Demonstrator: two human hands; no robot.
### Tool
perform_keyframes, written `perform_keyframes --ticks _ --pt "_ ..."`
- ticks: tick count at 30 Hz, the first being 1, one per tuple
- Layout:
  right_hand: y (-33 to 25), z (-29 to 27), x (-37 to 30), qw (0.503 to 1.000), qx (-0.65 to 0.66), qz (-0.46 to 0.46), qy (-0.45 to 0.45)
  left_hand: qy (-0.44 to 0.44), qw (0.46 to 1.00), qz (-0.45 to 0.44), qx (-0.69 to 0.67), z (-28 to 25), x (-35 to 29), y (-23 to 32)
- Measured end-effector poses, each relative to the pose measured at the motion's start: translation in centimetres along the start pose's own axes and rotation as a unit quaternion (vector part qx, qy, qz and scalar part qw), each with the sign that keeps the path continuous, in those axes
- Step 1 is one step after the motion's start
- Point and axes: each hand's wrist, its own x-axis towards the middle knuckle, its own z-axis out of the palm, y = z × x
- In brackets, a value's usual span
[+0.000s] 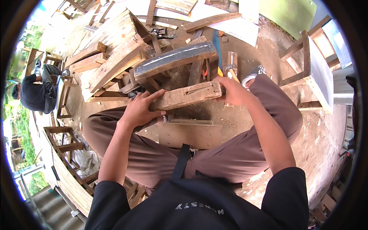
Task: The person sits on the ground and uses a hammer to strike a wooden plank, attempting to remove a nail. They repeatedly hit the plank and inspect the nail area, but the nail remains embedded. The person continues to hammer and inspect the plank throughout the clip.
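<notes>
A short, thick wooden beam [180,97] is held across my lap, over my bent knees. One face has a long crack near its right part. My left hand [141,109] grips its left end, thumb on the near side and fingers over the top. At the other end, my right hand [235,92] closes round the corner, with part of its fingers hidden behind the wood. Just beyond the right hand a hammer [231,68] lies on a narrow board. Ahead of the beam stands a low wooden support with a worn dark top [176,59].
Stacked planks and a wooden frame [115,42] fill the far left. A blue strip [217,50] stands behind the support. A white-topped wooden frame [320,76] is at right. Another person [36,90] sits at far left. Below my lap is a low board [189,135].
</notes>
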Motion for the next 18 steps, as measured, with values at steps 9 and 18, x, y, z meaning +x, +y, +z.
perform_keyframes --ticks 9,18 --pt "-3.1 -0.3 -0.6 0.996 -0.031 -0.080 0.008 -0.040 0.999 -0.024 -0.028 -1.9 0.1 1.1" --pt "-2.4 -0.3 -1.0 0.991 -0.058 -0.119 0.005 0.306 0.947 0.100 -0.014 -2.1 7.7 1.3"
